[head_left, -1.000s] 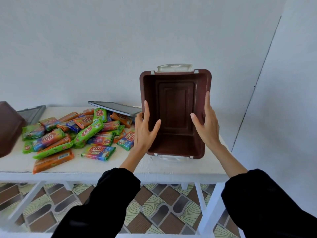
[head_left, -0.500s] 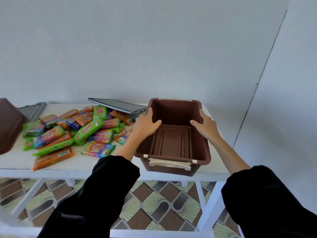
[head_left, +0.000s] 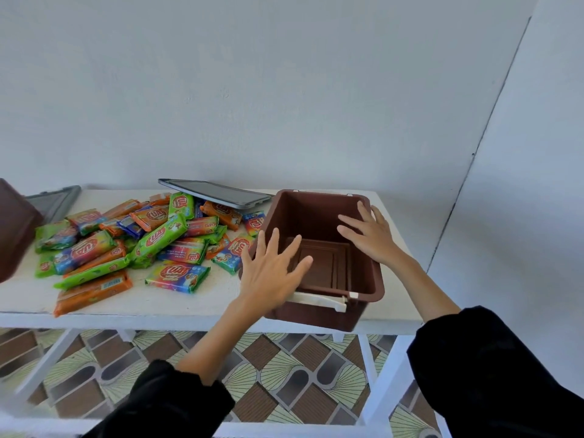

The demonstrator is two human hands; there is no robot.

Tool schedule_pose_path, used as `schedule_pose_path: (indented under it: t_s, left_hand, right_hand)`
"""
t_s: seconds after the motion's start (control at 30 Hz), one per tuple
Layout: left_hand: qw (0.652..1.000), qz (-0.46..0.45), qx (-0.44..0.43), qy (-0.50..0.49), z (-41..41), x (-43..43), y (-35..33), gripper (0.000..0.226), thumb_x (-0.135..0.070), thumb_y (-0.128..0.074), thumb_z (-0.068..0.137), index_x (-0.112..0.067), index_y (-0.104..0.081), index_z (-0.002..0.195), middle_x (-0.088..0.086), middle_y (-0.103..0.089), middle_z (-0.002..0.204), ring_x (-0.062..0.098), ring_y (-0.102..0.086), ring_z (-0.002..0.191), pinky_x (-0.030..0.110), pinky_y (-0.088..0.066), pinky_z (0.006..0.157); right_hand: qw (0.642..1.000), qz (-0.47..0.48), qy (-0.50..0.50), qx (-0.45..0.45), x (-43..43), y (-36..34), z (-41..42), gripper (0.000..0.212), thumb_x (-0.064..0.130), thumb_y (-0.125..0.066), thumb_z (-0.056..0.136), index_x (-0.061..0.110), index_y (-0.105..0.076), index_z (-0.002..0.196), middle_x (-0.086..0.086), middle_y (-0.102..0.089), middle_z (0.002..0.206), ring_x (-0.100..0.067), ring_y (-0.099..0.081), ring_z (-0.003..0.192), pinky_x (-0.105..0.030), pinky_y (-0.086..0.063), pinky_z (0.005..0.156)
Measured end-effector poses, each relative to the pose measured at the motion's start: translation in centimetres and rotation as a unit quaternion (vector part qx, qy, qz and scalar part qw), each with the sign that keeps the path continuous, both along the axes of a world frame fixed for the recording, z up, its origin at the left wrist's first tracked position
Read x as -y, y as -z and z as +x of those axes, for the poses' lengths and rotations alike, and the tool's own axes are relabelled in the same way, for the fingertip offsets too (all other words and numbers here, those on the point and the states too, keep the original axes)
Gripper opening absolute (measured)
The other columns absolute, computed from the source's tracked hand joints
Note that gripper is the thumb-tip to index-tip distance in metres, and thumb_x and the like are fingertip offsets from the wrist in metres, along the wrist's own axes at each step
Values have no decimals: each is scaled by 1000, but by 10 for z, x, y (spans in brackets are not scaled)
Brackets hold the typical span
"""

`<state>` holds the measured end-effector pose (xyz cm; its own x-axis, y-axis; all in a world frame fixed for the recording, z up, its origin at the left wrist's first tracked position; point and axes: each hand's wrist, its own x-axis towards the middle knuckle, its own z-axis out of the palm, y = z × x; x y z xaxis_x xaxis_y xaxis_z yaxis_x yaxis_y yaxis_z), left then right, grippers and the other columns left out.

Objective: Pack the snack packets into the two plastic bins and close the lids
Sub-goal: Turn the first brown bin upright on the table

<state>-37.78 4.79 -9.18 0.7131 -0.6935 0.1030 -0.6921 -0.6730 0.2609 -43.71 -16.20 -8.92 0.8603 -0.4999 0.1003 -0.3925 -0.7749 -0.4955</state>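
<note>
Brown, open-topped rectangular plastic bin stands upright at the front right of the white table, its near end right at the table's front edge, with a cream latch handle along the near rim. Inside, only the ribbed floor shows; no packets in it. Left hand is over the bin's near left rim, fingers straight and spread apart, gripping nothing; whether the palm touches the rim cannot be told. Right hand is at the far right rim, fingers likewise splayed and holding nothing; contact is uncertain there too. Heap of green, orange and rainbow-printed snack packets lies loose on the table just left of the bin, the nearest ones touching or almost touching its left wall. Flat grey lid leans over the back of the heap. Second brown bin is cut off by the left edge of view, its contents hidden, with another grey lid behind it. Judgement: the task is barely begun. One bin is placed and ready; all visible packets remain to be packed, and both lids are off.
</note>
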Motion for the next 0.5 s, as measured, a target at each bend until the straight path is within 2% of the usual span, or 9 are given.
schedule_pose_path:
  t_s: [0.13,0.2,0.27,0.37,0.43,0.5]
  left_hand:
    - [997,12,-6,70,38,1,-2,56,-60,-25,93,-41,-19,144,2,-5,158,18,7,146,44,-1,117]
    - [994,42,-7,101,58,0,-4,51,-55,-24,96,-40,-20,144,1,-8,158,17,8,146,42,1,117]
    - [989,68,-1,133,74,0,-5,49,-52,-24,97,-40,-18,144,-1,-4,158,16,9,146,38,3,117]
    - [979,76,-3,188,88,0,-11,52,-57,-24,94,-42,-18,143,-6,1,158,12,8,145,35,2,117]
    - [974,85,-5,210,95,2,-16,47,-47,-25,98,-41,-16,144,-9,2,157,10,8,145,36,5,117]
    - [971,94,0,220,102,6,-21,47,-47,-15,98,-41,-8,144,-14,2,156,9,8,145,40,7,119]
  right_hand:
    - [998,-39,25,-50,-6,1,-3,49,50,-28,97,34,-35,142,-4,-3,159,-23,14,146,-47,11,115]
    - [997,-53,30,-56,-15,3,-8,50,52,-24,97,34,-34,143,-4,-6,159,-23,13,146,-46,12,115]
    - [996,-68,26,-54,-26,4,-16,50,51,-20,98,35,-33,143,-3,-9,159,-24,13,146,-46,13,115]
    - [995,-84,14,-42,-40,9,-30,51,53,-16,97,36,-31,143,-3,-11,158,-24,12,146,-46,14,114]
    - [993,-107,8,-40,-49,13,-37,66,63,-3,90,36,-30,144,-1,-12,158,-23,11,146,-46,15,114]
    - [990,-135,-1,-33,-59,17,-43,99,76,18,67,35,-27,145,-1,-13,158,-23,9,147,-45,14,114]
